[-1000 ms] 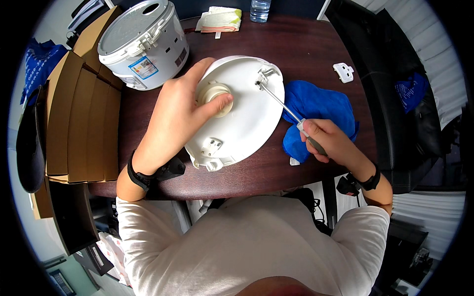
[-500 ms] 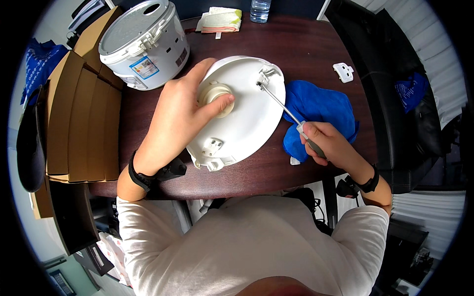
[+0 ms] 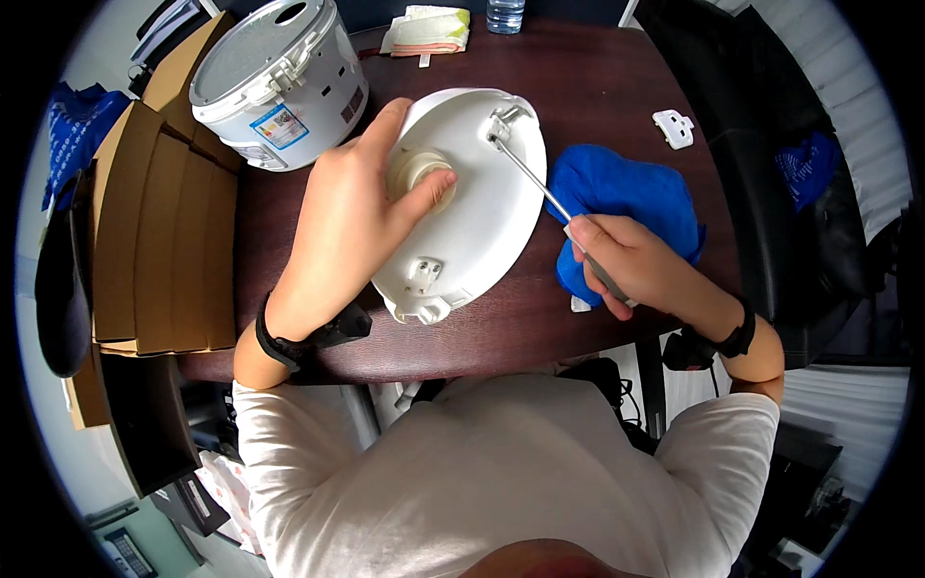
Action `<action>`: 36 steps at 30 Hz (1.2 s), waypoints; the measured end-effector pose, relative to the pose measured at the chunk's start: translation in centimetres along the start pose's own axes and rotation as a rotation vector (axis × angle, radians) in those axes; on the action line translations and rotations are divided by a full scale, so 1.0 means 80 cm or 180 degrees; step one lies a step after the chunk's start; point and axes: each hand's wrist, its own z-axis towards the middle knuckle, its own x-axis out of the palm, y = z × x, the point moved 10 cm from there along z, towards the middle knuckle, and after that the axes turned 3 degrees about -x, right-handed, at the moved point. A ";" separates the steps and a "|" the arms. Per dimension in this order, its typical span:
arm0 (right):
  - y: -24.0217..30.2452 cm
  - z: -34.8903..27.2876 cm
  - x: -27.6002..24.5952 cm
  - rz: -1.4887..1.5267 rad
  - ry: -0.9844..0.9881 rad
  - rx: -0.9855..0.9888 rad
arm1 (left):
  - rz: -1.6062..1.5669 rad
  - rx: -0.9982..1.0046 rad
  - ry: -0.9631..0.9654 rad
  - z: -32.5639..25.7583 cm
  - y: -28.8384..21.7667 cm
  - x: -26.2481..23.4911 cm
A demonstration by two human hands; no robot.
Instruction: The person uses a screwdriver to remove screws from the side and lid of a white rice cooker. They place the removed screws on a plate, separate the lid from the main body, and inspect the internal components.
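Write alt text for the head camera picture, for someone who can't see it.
Seen from above, a person's left hand steadies a white lid on a dark table while the right hand holds a screwdriver, tip at the lid's far edge. A blue cloth lies beside it, a white cooker behind.

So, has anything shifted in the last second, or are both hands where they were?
Nothing visibly changed. The left hand still presses on the white round lid, and the right hand still grips the screwdriver with its tip at the lid's hinge bracket. The blue cloth and the rice cooker lie as before.
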 end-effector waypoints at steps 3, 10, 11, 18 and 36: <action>0.018 0.009 -0.014 -0.0964 0.0055 -0.0062 | 0.0055 0.0033 -0.0094 -0.004 0.004 -0.002; 0.094 -0.008 -0.058 -0.4918 -0.1718 -0.2077 | 0.0004 0.0006 -0.0048 -0.001 -0.002 -0.007; 0.104 -0.014 -0.059 -0.5051 -0.1811 -0.2133 | -0.0014 0.0010 -0.0017 -0.001 -0.004 -0.008; 0.135 -0.029 -0.061 -0.5335 -0.2202 -0.2344 | -0.0146 0.0451 -0.0273 -0.003 -0.007 -0.011; -0.029 0.018 -0.029 0.0369 -0.0031 -0.0561 | -0.0353 -0.0037 0.0033 0.001 0.006 -0.005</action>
